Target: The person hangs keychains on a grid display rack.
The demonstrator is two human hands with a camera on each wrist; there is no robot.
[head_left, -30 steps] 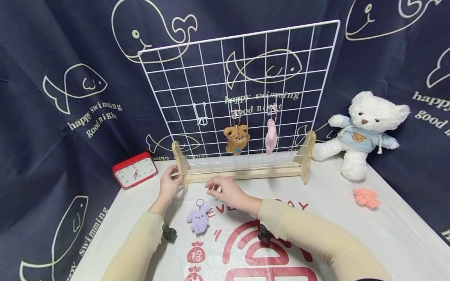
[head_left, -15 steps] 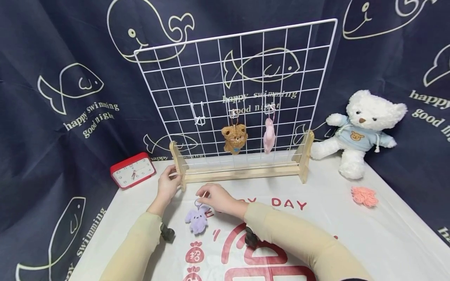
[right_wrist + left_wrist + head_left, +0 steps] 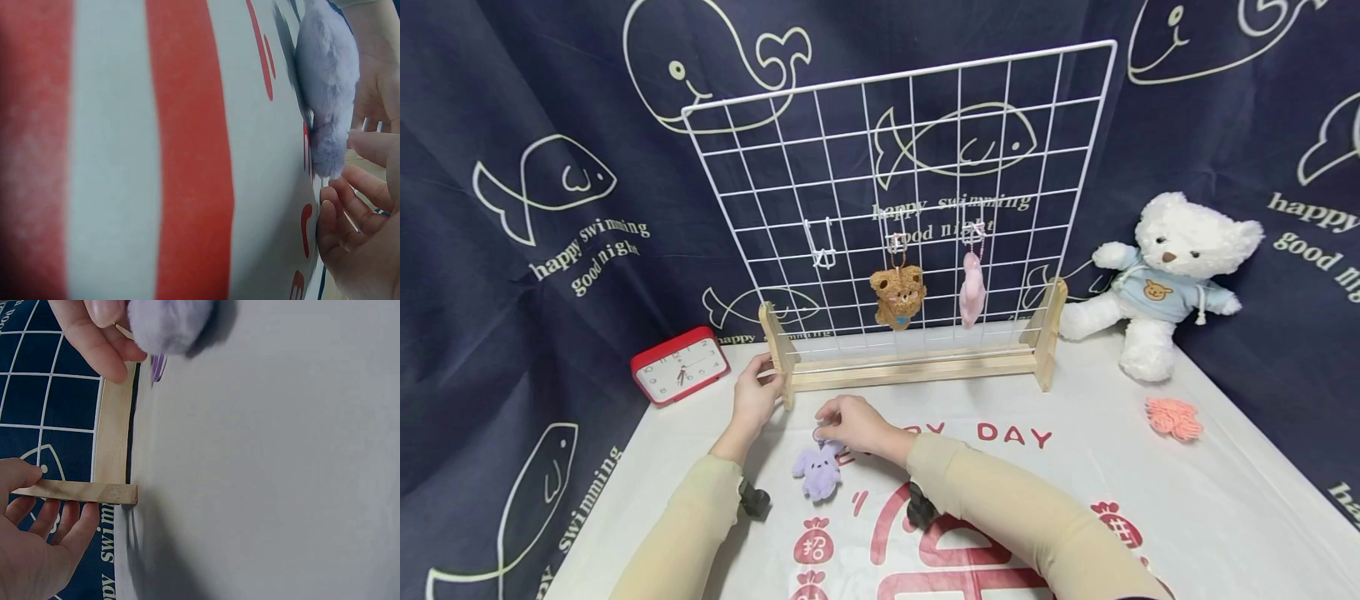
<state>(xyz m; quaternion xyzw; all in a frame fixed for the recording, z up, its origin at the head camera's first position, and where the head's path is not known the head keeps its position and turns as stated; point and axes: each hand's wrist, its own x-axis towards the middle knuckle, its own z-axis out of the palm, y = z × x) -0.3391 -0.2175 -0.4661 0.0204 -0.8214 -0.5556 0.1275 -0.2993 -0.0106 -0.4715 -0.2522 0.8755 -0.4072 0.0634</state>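
Observation:
My left hand (image 3: 756, 398) grips the left wooden foot of the stand (image 3: 917, 372); in the left wrist view its thumb lies on one side of the wooden foot (image 3: 94, 492) and the fingers on the other. My right hand (image 3: 853, 423) pinches the ring of a purple plush keychain (image 3: 818, 473) with long ears, just in front of the stand. In the right wrist view the fluffy purple body (image 3: 328, 69) shows beside the fingers. A white wire grid panel (image 3: 895, 158) rises from the stand. From it hang a brown bear keychain (image 3: 898, 298) and a pink plush keychain (image 3: 972, 292).
A bare white hook (image 3: 823, 257) hangs on the grid's left part. Left of the stand is a red-framed clock (image 3: 681, 367). To the right sit a white teddy bear (image 3: 1157, 287) in a blue top and a coral yarn bundle (image 3: 1173, 419). Dark printed cloth hangs behind.
My right hand has moved left and down from beside the stand to the purple keychain's ring and taken hold of it. The left hand keeps its grip on the stand.

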